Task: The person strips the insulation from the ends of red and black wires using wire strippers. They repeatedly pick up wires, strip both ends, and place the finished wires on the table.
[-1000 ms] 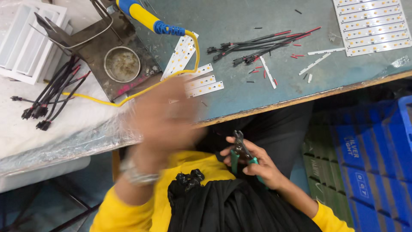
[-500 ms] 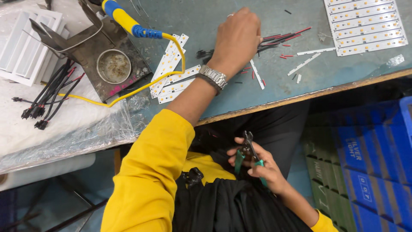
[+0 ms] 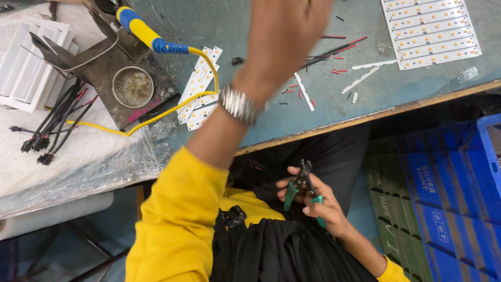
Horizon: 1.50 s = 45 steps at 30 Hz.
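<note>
Left hand (image 3: 284,39): half a second ago low on the worktop (image 3: 261,125) by the wires (image 3: 334,49); now lifted, blurred, fingers' state unclear.
Right hand (image 3: 313,201): unmoved in my lap, fingers wrapped round the green-handled pliers (image 3: 301,185).

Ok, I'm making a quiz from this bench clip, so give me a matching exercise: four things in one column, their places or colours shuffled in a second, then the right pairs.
Things:
1. pliers
2. soldering iron
3. wristwatch
4. LED strip panel

Places or colours:
A. silver, on the raised left arm
B. white, at the table's far right
C. green handles, in the right hand over the lap
D. yellow and blue handle, resting on the metal stand

Pairs: 1-C, 2-D, 3-A, 4-B
</note>
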Each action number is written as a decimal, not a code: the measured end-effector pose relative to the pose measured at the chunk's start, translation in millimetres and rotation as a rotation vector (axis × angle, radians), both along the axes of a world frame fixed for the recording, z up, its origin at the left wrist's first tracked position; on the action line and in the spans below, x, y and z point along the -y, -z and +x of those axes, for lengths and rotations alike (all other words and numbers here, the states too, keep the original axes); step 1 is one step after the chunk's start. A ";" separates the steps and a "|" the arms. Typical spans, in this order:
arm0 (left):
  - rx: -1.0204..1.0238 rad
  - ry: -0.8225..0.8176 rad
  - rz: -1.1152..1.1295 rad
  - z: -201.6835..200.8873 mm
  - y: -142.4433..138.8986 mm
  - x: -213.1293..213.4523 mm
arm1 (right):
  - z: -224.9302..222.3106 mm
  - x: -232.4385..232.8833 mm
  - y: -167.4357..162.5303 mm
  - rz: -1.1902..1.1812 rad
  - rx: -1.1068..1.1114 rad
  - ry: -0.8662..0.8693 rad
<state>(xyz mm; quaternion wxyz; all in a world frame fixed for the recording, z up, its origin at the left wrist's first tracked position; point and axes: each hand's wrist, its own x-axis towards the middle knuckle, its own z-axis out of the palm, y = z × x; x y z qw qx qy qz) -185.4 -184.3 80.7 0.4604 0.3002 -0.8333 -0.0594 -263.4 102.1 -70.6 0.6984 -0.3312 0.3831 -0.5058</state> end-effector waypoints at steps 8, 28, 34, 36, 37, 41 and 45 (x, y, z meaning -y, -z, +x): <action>-0.213 0.222 0.920 107.2 35.2 -153.4 | -2.4 2.1 -18.3 -0.088 -0.125 0.001; -0.088 0.211 0.998 163.2 46.6 -191.4 | 19.4 5.4 -36.8 -0.139 -0.491 -0.156; -0.059 0.212 0.998 163.8 49.5 -193.7 | 19.6 3.3 -35.4 -0.123 -0.458 -0.150; -0.057 0.214 1.005 163.7 50.1 -194.3 | 20.0 2.9 -35.5 -0.110 -0.458 -0.154; -0.055 0.217 0.999 163.5 50.2 -194.4 | 19.9 2.8 -35.7 -0.104 -0.464 -0.154; -0.055 0.216 0.983 162.8 49.7 -194.7 | 20.4 2.1 -38.1 -0.087 -0.471 -0.153; -0.050 0.215 0.937 162.5 50.0 -195.8 | 21.1 3.3 -39.9 -0.092 -0.468 -0.156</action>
